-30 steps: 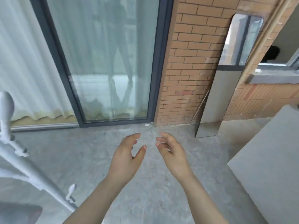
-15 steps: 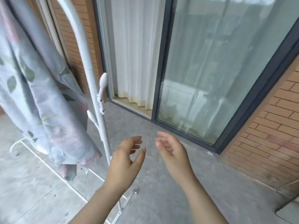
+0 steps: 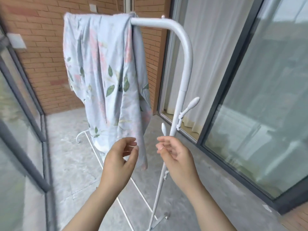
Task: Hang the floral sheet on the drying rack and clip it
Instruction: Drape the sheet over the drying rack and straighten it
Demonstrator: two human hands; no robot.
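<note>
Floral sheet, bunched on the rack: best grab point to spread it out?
Probably pinch the long free edge of the floral sheet hanging lowest, near the left hand, coming in from the front. It dangles clear of the drying rack upright. Both hands, including the right hand, are empty.

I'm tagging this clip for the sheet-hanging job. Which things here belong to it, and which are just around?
Job: floral sheet draped over the drying rack; left hand and right hand, both empty.

Around: brick wall, white curtain, glass door.

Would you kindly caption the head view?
Floral sheet draped over white drying rack; both empty hands raised before it.
</note>
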